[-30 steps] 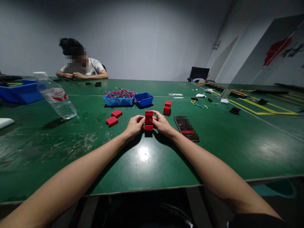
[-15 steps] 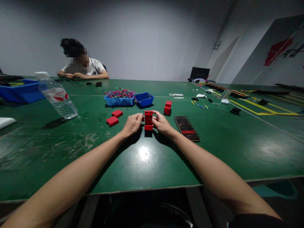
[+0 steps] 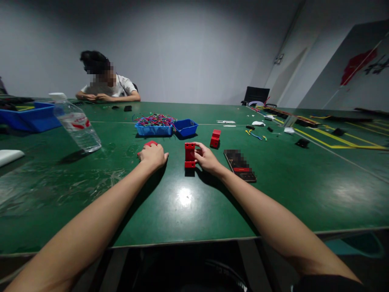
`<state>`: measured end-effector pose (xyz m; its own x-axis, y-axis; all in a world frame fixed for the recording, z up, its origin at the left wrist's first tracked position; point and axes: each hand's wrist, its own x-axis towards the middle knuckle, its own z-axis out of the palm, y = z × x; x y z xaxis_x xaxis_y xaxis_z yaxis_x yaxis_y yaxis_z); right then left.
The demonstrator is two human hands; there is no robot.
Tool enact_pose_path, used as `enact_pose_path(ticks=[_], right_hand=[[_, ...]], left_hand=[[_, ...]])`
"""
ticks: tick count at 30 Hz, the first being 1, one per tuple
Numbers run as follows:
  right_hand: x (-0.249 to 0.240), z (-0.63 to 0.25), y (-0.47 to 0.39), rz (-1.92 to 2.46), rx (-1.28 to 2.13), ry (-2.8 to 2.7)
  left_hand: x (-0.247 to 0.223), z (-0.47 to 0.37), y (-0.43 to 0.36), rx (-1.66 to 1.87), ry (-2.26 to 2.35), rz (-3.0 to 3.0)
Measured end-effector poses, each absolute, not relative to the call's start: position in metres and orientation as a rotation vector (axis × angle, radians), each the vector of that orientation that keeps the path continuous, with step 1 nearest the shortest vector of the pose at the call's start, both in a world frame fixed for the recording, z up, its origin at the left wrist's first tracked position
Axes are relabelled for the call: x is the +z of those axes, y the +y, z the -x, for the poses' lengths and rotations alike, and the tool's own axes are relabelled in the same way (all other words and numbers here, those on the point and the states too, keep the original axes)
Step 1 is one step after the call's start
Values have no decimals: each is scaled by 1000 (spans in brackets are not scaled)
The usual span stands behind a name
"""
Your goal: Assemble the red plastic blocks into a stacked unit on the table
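My right hand grips the right side of a red plastic block with a recessed middle and small holes at its ends. The block stands upright on the green table. Off to the left, my left hand reaches over two flat red pieces, its thumb held apart. One flat red piece shows just beyond the fingers; the nearer one is mostly covered by the hand. Whether the fingertips touch them is hidden. Behind my right hand sits another red block, stepped in shape.
A phone lies right of my right hand. Beyond are a blue tray of coloured wires and a smaller blue bin. A water bottle leans at left. A person sits across the green table.
My left hand has let go of the upright red block and moved left over the flat red pieces. My right hand still holds the block in place.
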<state>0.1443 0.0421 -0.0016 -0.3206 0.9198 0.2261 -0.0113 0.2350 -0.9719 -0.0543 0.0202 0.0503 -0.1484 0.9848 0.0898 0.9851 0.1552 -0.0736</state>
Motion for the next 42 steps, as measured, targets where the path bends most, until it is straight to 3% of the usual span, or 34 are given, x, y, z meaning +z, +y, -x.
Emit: enact_pose_path(ticks=[8,14,17,21,28,33,42], right_hand=[[-3,-146,47,833,1109,-1660],[-6,-150,53,922,904,-1697],[-7,-153,56,917,902,-1716],[-9,-154,58,884,974,-1730],[-8,-155,58,847,1034,-1741],[-8,-157,57,887,1009,-1750],[15,-158,37,1306,358,-2144]], left_hand=[[30,45,21,-97,-1969,2222],[1,35,34,-886,-1264,2864],[-6,32,37,-1099,-1246,2829],[-7,33,38,-1107,-1375,2798],[0,39,37,-1202,-1078,3153],[2,38,32,-1180,-1152,3185],[1,34,38,-1237,-1379,2968]])
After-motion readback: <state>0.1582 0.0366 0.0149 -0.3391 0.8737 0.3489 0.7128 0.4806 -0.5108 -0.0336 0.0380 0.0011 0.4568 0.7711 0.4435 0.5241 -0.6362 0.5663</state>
